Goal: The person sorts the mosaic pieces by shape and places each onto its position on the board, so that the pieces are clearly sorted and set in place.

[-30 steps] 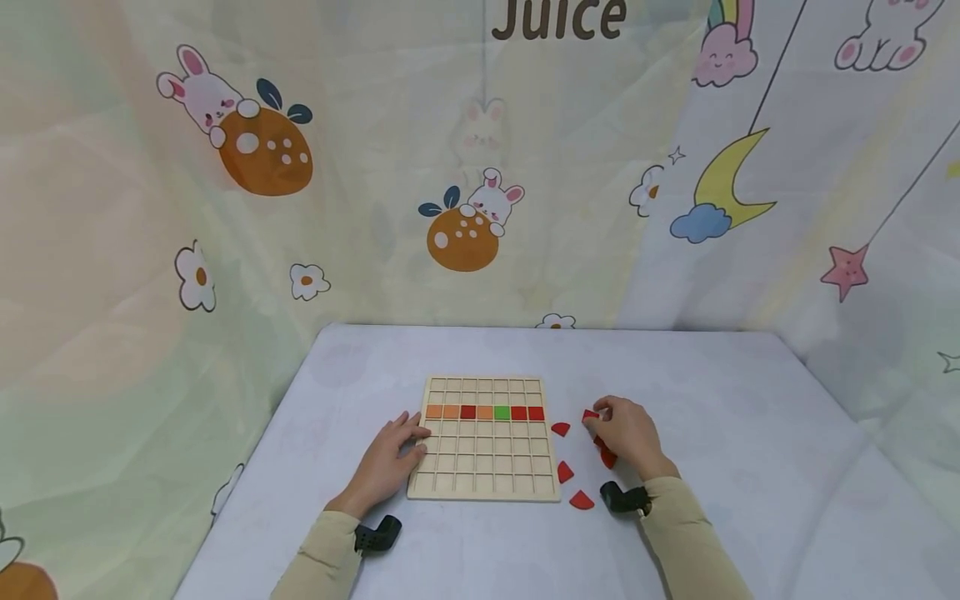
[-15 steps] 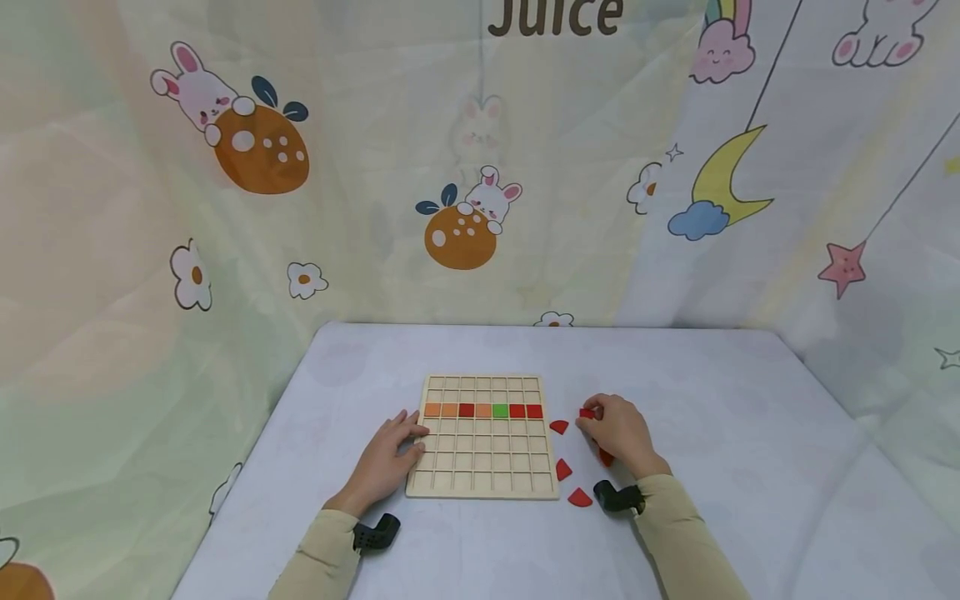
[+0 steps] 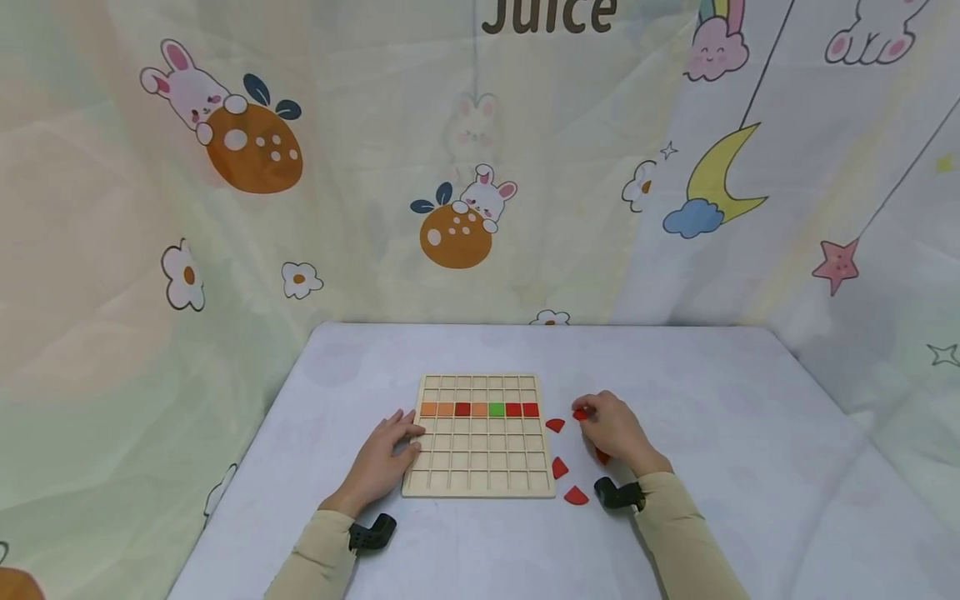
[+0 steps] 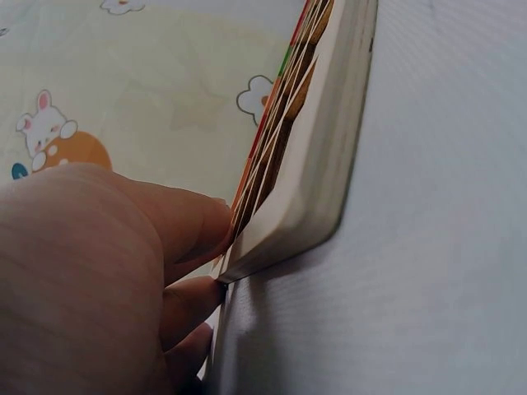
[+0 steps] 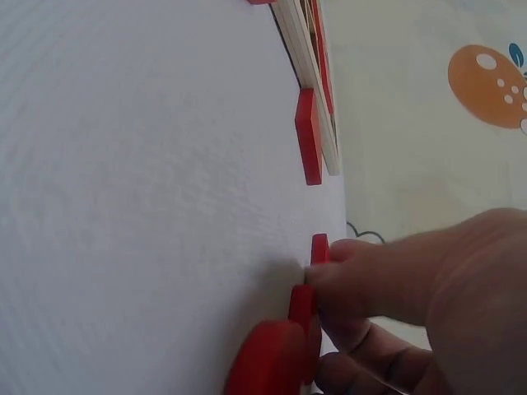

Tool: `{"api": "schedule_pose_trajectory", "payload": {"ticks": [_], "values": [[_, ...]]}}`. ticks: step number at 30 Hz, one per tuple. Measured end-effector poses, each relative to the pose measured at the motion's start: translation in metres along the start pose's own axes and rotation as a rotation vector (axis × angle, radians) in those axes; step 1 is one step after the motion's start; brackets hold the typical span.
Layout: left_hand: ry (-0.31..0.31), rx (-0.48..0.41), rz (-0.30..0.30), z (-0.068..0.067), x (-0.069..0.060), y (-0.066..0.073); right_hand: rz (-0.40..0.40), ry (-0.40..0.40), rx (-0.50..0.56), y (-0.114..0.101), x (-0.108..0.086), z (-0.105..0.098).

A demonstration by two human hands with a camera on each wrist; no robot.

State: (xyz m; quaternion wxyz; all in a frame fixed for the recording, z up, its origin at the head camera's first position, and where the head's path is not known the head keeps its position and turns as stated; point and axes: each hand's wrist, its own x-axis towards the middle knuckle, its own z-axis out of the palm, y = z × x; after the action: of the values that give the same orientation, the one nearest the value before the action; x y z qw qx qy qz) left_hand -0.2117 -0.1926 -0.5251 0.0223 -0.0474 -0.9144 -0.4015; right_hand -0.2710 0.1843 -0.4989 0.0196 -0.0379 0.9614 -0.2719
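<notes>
A wooden grid board (image 3: 480, 479) lies on the table with one row of coloured squares in it. My left hand (image 3: 380, 460) rests at its left edge; in the left wrist view the thumb (image 4: 193, 222) touches the rim and the other fingers lie beside it. To the right of the board my right hand (image 3: 618, 431) pinches a flat red fan-shaped piece (image 3: 581, 414) between thumb and fingers, on or close to the tabletop. More red pieces (image 3: 602, 457) sit under that hand, mostly hidden; in the right wrist view a blurred red piece (image 5: 265, 362) shows close up.
Loose red fan-shaped pieces lie between board and right hand: an upper one (image 3: 555, 425), a middle one (image 3: 559, 467) by the board's edge and a lower one (image 3: 576, 496). A white cloth covers the table (image 3: 712, 392). Behind it hangs a printed curtain (image 3: 360, 167).
The red piece in my right hand has turned and shifted slightly left with the fingers. My left hand stays at the board's edge. The whole head view has drifted a little.
</notes>
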Motion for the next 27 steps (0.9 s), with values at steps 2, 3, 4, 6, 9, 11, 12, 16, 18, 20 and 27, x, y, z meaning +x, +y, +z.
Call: {"api": "schedule_pose_trajectory", "payload": {"ticks": [2,3,4,6,9,11,12,16,18,20,27], "values": [[-0.001,-0.002,-0.003,0.0000,-0.0005,-0.0001,0.000,-0.009,0.003,0.0003,0.0005,0.0001],[-0.001,-0.004,-0.004,0.0001,-0.0006,-0.0001,0.002,-0.012,0.003,0.0009,0.0008,0.0003],[-0.002,-0.004,-0.005,0.0002,-0.0007,-0.0004,0.004,-0.012,0.001,0.0011,0.0007,0.0002],[-0.004,-0.003,-0.005,0.0004,-0.0007,-0.0007,0.010,-0.005,0.001,0.0022,0.0008,-0.0003],[-0.001,0.002,-0.003,0.0006,0.0002,-0.0015,0.021,0.020,0.006,0.0044,0.0005,-0.0021],[-0.001,0.005,-0.002,0.0007,0.0010,-0.0021,0.032,0.040,0.014,0.0061,0.0003,-0.0038],[-0.001,0.006,-0.001,0.0007,0.0014,-0.0025,0.037,0.046,0.016,0.0070,0.0002,-0.0044],[-0.002,0.006,0.002,0.0007,0.0020,-0.0037,0.063,0.035,0.039,0.0059,-0.0004,-0.0056],[-0.001,0.005,0.005,0.0006,0.0020,-0.0038,0.067,0.025,0.035,0.0035,-0.0006,-0.0047],[0.000,0.005,0.007,0.0004,0.0018,-0.0035,0.063,0.022,0.022,0.0015,-0.0006,-0.0030],[-0.006,-0.006,0.002,-0.0003,0.0007,-0.0021,0.062,0.039,-0.005,0.0002,-0.0006,0.0016]]}}
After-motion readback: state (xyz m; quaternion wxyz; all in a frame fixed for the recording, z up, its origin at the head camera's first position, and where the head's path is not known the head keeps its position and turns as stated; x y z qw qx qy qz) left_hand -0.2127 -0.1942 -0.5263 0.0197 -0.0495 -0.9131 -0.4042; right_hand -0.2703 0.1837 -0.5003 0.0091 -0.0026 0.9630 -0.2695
